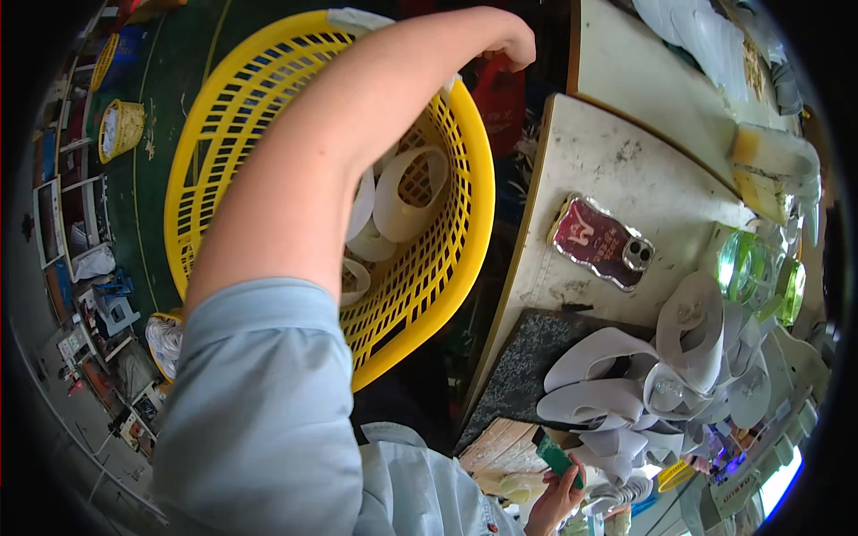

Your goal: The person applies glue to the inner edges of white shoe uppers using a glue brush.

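My left arm stretches across a yellow slatted plastic basket (pixel 483 179). Beyond its far rim, my left hand (pixel 511 43) is bent down, its fingers curled closed at the top of a red bag (pixel 505 107) with pale print. The fingertips are partly hidden. Inside the basket lie several curved white plastic pieces (pixel 407 214), some covered by my forearm. At the lower right, my right hand (pixel 556 500) grips a small flat green tool with a black end (pixel 558 460), beside a pile of similar white curved pieces (pixel 594 375) on the worktable.
On the pale, stained worktable (pixel 527 268) lies a phone in a dark red wavy case (pixel 603 243). A dark speckled slab (pixel 527 366) sits near the white pile, with clear green containers (pixel 746 268) behind. Smaller yellow baskets (pixel 123 129) and shelving stand on the left.
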A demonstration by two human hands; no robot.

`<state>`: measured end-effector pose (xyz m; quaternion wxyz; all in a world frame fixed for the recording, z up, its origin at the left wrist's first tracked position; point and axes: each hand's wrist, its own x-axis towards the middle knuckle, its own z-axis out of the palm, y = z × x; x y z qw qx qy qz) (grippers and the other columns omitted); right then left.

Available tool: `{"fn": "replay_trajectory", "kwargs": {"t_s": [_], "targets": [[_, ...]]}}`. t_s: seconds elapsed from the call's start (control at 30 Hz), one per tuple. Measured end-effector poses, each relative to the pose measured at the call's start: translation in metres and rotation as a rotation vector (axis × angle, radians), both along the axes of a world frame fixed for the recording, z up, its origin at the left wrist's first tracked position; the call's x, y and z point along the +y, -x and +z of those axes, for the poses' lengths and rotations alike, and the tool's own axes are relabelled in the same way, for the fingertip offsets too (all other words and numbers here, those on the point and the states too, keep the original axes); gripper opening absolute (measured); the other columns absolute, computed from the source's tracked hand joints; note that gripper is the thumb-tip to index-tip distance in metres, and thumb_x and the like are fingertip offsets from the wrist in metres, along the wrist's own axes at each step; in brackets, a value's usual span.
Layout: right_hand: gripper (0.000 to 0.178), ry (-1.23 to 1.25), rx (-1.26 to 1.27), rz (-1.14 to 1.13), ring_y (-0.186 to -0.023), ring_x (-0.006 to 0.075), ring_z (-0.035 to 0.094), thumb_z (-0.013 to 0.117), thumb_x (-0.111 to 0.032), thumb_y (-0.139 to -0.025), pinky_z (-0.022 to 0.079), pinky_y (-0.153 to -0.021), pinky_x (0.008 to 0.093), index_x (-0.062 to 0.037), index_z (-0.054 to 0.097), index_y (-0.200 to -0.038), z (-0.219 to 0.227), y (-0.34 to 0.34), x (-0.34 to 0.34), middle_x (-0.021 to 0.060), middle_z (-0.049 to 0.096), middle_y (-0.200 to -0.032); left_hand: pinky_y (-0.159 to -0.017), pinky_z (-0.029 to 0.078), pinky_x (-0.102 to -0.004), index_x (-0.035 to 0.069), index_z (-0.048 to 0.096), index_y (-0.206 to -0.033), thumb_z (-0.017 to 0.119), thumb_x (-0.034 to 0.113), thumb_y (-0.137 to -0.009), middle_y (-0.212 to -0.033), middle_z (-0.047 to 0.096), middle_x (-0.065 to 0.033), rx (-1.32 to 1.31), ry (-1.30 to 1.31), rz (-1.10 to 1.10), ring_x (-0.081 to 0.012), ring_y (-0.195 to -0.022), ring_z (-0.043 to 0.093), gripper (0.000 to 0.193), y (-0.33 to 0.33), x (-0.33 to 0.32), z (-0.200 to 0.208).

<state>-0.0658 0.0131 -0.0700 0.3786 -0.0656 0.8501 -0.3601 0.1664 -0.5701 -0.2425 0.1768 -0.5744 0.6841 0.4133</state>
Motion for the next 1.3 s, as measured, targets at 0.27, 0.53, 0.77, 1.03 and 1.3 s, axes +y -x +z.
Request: {"fn": "replay_trajectory", "kwargs": {"t_s": [0.27, 0.53, 0.77, 1.03, 1.3], "targets": [[0.031, 0.042, -0.030, 0.044, -0.060, 0.0092, 0.052, 0.052, -0.023, -0.097, 0.041, -0.055, 0.0208, 0.0027, 0.058, -0.113, 0.003, -0.017, -0.008, 0.0062, 0.062, -0.081, -0.098, 0.038, -0.0424, 0.006, 0.051, -0.127, 0.060, 0.023, -0.086, -0.128, 0.052, -0.0137, -0.165, -0.557, -0.704, -0.0251, -0.119, 0.046, 0.046, 0.054, 0.022, -0.065], [0.034, 0.135, 0.028, 0.026, -0.061, 0.0063, 0.054, 0.052, -0.024, -0.097, 0.042, -0.055, 0.0180, 0.0040, 0.056, -0.115, 0.023, -0.035, 0.029, 0.0067, 0.064, -0.083, -0.105, 0.030, -0.0420, 0.006, 0.045, -0.133, 0.061, 0.028, -0.085, -0.137, 0.046, -0.0149, -0.293, -0.647, -0.954, -0.0252, -0.128, 0.038, 0.055, 0.075, 0.092, -0.059], [0.032, 0.209, 0.045, -0.097, -0.061, 0.0082, 0.055, 0.053, -0.023, -0.097, 0.043, -0.054, 0.0194, 0.0036, 0.057, -0.113, 0.027, -0.047, 0.083, 0.0078, 0.064, -0.083, -0.101, 0.034, -0.0416, 0.006, 0.049, -0.128, 0.060, 0.025, -0.084, -0.132, 0.049, -0.0148, -0.367, -0.477, -1.084, -0.0257, -0.123, 0.042, 0.049, 0.105, 0.137, -0.013], [0.032, 0.180, 0.054, -0.263, -0.060, 0.0090, 0.055, 0.052, -0.023, -0.097, 0.043, -0.052, 0.0188, 0.0045, 0.056, -0.113, 0.022, -0.053, 0.150, 0.0079, 0.063, -0.081, -0.096, 0.038, -0.0412, 0.005, 0.053, -0.122, 0.060, 0.021, -0.082, -0.127, 0.053, -0.0146, -0.492, -0.270, -1.275, -0.0262, -0.117, 0.047, 0.043, 0.085, 0.156, 0.018], [0.032, 0.143, 0.044, -0.300, -0.060, 0.0096, 0.055, 0.053, -0.022, -0.097, 0.044, -0.052, 0.0191, 0.0057, 0.056, -0.112, 0.015, -0.058, 0.148, 0.0079, 0.062, -0.079, -0.091, 0.041, -0.0407, 0.005, 0.058, -0.116, 0.059, 0.018, -0.080, -0.121, 0.056, -0.0144, -0.591, -0.141, -1.355, -0.0267, -0.110, 0.051, 0.038, 0.072, 0.168, 0.044]]}}
